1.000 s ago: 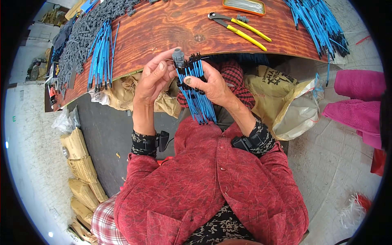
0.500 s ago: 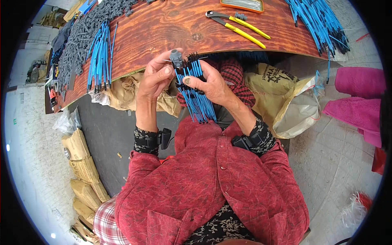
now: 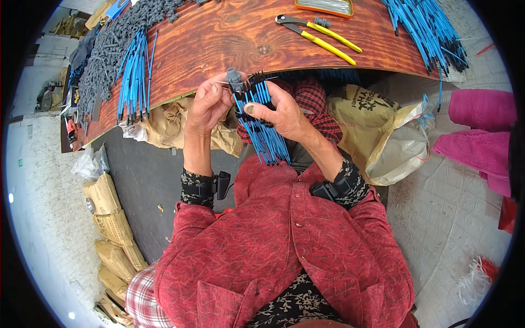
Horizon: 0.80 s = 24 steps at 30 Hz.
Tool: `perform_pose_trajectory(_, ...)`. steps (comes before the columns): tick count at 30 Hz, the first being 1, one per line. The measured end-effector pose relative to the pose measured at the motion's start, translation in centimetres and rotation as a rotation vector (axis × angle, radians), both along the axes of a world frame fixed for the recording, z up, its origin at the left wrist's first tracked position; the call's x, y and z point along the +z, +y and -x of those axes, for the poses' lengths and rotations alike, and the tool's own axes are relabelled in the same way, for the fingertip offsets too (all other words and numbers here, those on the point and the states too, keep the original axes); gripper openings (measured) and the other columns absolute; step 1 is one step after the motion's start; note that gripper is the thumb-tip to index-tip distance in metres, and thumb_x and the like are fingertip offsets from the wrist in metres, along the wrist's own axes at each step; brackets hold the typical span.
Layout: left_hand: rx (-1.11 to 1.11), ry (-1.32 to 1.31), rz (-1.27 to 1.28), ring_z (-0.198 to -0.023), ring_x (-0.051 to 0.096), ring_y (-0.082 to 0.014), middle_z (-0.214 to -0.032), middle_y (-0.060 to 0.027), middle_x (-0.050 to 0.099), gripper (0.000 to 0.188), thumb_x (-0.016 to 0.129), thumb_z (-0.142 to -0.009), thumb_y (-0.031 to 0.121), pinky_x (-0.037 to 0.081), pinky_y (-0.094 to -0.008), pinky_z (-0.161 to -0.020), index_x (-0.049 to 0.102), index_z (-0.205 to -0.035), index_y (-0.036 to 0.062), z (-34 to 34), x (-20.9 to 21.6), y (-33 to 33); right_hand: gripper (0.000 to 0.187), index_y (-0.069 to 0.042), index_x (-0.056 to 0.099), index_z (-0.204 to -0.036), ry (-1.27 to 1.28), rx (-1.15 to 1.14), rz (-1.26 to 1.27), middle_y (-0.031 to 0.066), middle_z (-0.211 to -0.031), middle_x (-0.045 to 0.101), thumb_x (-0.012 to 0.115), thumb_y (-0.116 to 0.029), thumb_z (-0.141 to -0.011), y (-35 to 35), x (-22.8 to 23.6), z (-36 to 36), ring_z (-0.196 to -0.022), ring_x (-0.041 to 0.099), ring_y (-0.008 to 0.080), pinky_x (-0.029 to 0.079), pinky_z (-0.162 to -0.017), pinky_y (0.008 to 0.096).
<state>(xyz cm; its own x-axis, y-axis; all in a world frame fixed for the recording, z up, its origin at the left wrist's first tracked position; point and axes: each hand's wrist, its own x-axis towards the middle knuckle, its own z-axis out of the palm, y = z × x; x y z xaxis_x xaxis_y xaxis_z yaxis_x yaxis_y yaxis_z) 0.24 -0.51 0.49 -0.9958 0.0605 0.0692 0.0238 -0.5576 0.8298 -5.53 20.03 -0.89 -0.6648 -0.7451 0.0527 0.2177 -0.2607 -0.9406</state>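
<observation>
My right hand point(image 3: 283, 113) grips a bundle of thin blue rods point(image 3: 265, 136) with black ends, its thumb pressed across their front. A thin metal wire passes crosswise near the bundle's top, with a ribbed grey plastic fitting point(image 3: 234, 78) beside the rods at its left. My left hand point(image 3: 208, 104) has its thumb and fingers closed together right by this fitting and the left end of the wire. What exactly lies between those fingertips is hidden. The bundle hangs over my lap, below the table's near edge.
On the wooden table point(image 3: 229, 44) lie yellow-handled pliers point(image 3: 328, 42), a tray of thin wires point(image 3: 328, 6), a grey fittings heap point(image 3: 104, 71) and blue rods point(image 3: 134, 76) at left, more rods point(image 3: 424, 33) at right. An open sack point(image 3: 396, 145) and pink cloths point(image 3: 481, 142) are at right.
The fingers of my left hand have shifted slightly left and curled in. The grey fitting has tilted and moved a little left. My right hand and the rods hold still.
</observation>
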Motion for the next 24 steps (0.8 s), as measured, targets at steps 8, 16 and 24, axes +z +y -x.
perform_pose_trajectory(8, 0.024, 0.002, 0.097, -0.113, 0.062, -0.0233, -0.121, -0.0164, 0.063, 0.075, 0.080, -0.083, 0.044, 0.049, -0.0367, -0.100, 0.054, -0.130, -0.0090, 0.0, -0.7, -0.2, 0.047, 0.002, 0.057, -0.117, 0.007, 0.000, -0.017, 0.0023, -0.100, 0.061, 0.075, -0.032, -0.089, 0.0, 0.2, -0.1, -0.092, 0.056, 0.0095, 0.048, -0.085, 0.0284)
perform_pose_trajectory(16, 0.018, -0.004, 0.070, -0.105, 0.066, -0.0172, -0.119, -0.0121, 0.067, 0.059, 0.086, -0.077, 0.015, 0.051, -0.0282, -0.093, 0.060, -0.126, -0.0066, 0.3, -0.5, -0.3, 0.047, 0.001, 0.057, -0.114, 0.003, 0.016, 0.000, 0.0025, -0.098, 0.061, 0.075, -0.034, -0.089, -0.1, 0.4, -0.1, -0.091, 0.056, 0.0090, 0.048, -0.083, 0.0281)
perform_pose_trajectory(24, 0.031, 0.001, 0.143, -0.100, 0.065, -0.0150, -0.116, -0.0105, 0.067, 0.054, 0.082, -0.077, 0.014, 0.051, -0.0268, -0.090, 0.062, -0.123, -0.0062, 0.1, 1.3, 0.4, 0.047, 0.001, 0.057, -0.113, -0.011, 0.032, -0.009, 0.0021, -0.097, 0.061, 0.075, -0.035, -0.089, -0.1, 0.3, -0.1, -0.088, 0.056, 0.0088, 0.048, -0.080, 0.0278)
